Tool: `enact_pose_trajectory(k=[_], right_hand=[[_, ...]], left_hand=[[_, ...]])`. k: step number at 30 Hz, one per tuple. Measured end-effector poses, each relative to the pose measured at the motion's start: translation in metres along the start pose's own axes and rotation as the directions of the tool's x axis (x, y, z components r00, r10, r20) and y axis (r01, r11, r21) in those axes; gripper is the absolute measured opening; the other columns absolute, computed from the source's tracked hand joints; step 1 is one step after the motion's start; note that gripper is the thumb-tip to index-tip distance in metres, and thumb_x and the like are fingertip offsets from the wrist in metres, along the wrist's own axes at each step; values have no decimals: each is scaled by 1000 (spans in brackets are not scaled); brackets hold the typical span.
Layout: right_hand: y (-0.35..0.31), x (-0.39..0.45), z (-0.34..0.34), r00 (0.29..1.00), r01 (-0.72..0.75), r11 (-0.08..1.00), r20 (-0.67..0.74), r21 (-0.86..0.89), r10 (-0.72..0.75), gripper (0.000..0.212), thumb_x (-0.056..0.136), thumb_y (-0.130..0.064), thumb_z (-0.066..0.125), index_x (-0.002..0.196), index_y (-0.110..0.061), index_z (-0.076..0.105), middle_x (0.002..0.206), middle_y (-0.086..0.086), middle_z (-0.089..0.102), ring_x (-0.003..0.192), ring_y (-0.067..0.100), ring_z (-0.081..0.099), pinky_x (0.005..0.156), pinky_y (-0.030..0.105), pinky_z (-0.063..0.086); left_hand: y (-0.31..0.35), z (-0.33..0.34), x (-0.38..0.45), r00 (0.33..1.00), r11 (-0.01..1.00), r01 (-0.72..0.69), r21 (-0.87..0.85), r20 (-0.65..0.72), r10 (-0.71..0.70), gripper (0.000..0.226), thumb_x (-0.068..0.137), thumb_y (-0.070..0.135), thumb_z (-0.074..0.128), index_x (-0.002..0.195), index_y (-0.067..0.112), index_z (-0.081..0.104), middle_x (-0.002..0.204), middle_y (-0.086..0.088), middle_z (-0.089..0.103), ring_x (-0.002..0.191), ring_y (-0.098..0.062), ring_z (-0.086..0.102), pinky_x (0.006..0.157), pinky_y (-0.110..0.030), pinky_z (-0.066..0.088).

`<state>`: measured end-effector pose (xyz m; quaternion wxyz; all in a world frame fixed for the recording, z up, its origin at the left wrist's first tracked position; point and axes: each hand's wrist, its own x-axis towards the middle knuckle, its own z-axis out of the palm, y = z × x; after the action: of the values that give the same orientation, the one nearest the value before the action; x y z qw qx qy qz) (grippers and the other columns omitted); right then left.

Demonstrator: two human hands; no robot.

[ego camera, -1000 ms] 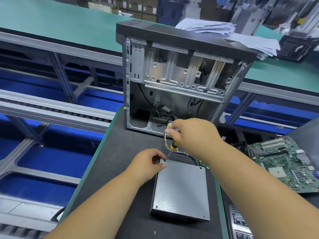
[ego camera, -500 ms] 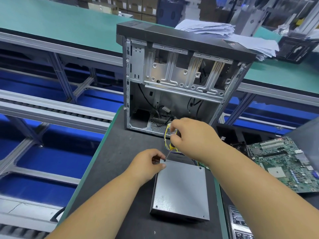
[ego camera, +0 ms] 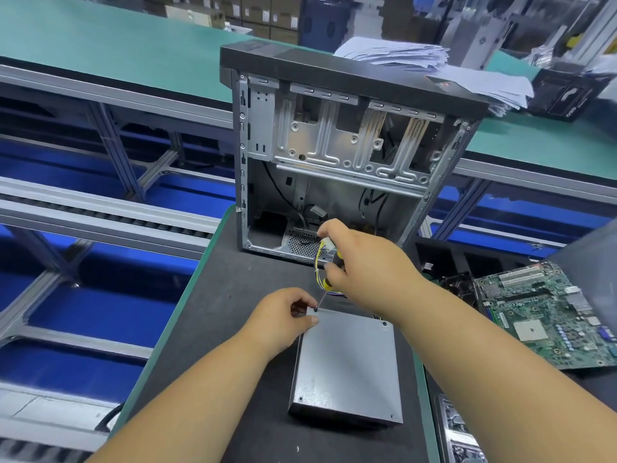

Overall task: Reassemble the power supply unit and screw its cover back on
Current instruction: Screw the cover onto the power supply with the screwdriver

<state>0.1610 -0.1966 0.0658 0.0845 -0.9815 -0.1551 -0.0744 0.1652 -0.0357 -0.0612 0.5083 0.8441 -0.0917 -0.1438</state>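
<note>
Both hands work at the far left corner of the power supply [ego camera: 347, 365]. The right hand [ego camera: 364, 269] grips a screwdriver [ego camera: 329, 277] by its yellow-and-black handle, shaft angled down so the tip meets a dark screw [ego camera: 316, 309] at that corner of the cover. The left hand [ego camera: 283, 317] pinches the same corner – thumb on the top face, fingers curled over the edge beside the tip – and steadies the box.

The power supply lies flat on the dark mat of the table [ego camera: 217, 295], cover up, just in front of the open computer case [ego camera: 334, 162]. A bundle of yellow and black wires [ego camera: 320, 259] runs from its far end toward the case. A green circuit board [ego camera: 547, 312] lies to the right, well apart.

Handling, as a judgement: the box is a rigid sheet-metal shell, probably fairly heavy and smooth enough to slide on the mat – hold it by its edges or press down on the cover near the screw being driven. Avoid lifting it by the wires. The screw is small and could easily tip or drop if the tip slips.
</note>
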Motion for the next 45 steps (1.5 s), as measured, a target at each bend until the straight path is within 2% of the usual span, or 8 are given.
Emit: enact_pose_trajectory(k=[4,9,16,22,28,35,40,45], right_hand=[[1,-1,2,998,-59,979,-37,-193,53,36,95,-59,41,113,-30,50,65,-8,53,66,20,55,51,28,36],[0,-3,-2,1000,-6,1000,-8,13,6,35,89,-33,45,123,-28,48,96,-6,54,74,20,50,58,30,27],[-1,-3,-2,1000,-18,989,-19,-145,16,31,96,-55,42,112,-30,52,66,-9,49,68,18,53,51,28,30],[0,-4,-6,998,-1,999,58,37,-2,33,89,-32,46,122,-30,49,101,-9,53,79,19,52,59,30,29],[0,-4,-5,999,-13,992,46,-124,19,30,97,-53,41,117,-33,50,65,-10,44,71,18,51,55,31,31],[-1,-5,-8,997,1,999,75,38,-4,35,88,-31,49,123,-31,45,96,-10,54,80,20,55,62,32,39],[2,-3,-5,999,-20,995,43,-97,24,26,93,-54,49,108,-33,50,66,-12,45,70,15,49,50,28,26],[2,-3,-2,998,-54,995,37,-80,57,30,93,-58,40,92,-31,54,74,-8,54,72,16,54,55,29,35]], left_hand=[[0,0,0,1000,1000,-2,1,0,2,18,81,20,77,93,30,68,97,4,68,91,-8,64,71,-4,43],[-1,1,0,1000,1000,9,-16,3,-9,18,81,21,78,92,31,67,96,4,68,91,-7,64,72,-5,45],[-1,0,0,1000,1000,8,-22,11,-8,20,81,21,78,90,34,66,94,6,68,90,-7,64,75,-10,46],[-1,0,-1,1000,1000,5,-20,16,-5,18,82,22,77,92,32,67,95,6,67,91,-6,64,78,-13,48],[1,0,0,1000,1000,3,-9,3,-3,17,82,19,77,94,27,69,96,5,68,91,-8,64,69,-1,42],[1,0,-1,1000,1000,11,-9,0,-11,17,82,19,77,95,26,69,97,5,68,92,-7,64,69,-1,43],[1,1,-1,1000,1000,12,-14,-3,-12,17,81,19,77,93,28,68,96,4,68,91,-7,64,69,-1,43],[0,1,-1,1000,999,15,-33,-4,-15,17,82,19,77,95,27,69,97,3,69,92,-8,64,69,-2,44]])
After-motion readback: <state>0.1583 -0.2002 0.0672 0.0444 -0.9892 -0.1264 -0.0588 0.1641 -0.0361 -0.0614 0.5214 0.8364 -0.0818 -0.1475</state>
